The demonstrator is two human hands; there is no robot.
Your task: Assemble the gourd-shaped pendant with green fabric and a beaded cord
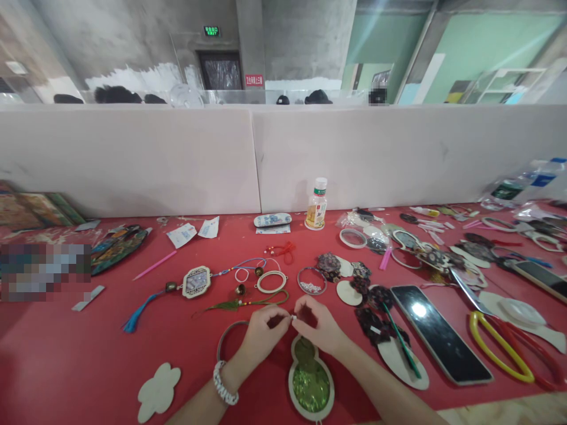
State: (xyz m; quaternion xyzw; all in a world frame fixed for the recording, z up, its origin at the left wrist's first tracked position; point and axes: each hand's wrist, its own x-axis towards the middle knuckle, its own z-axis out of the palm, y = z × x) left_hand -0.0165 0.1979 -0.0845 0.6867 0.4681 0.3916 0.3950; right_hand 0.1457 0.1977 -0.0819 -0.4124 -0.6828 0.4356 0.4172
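My left hand (266, 333), with a braided white band (225, 383) round the wrist, is closed in a pinch. The fingertips of my right hand (322, 326) are pressed together close against it. Between them shows a small white piece (293, 318), too small to name for certain. Just below lies a gourd-shaped pendant (310, 386) with a pale rim and a glittery green filling. Beyond the hands are a green beaded cord (230, 304), an oval ring frame (271, 282) and a round dish of white beads (312, 287).
To the left lie a finished-looking tasselled pendant (196, 282), a pink pencil (156, 265) and a cloud-shaped blank (159, 392). A phone (440, 333) and yellow-and-red-handled scissors (500, 348) lie right. A small bottle (316, 203) stands before the white partition (177, 159).
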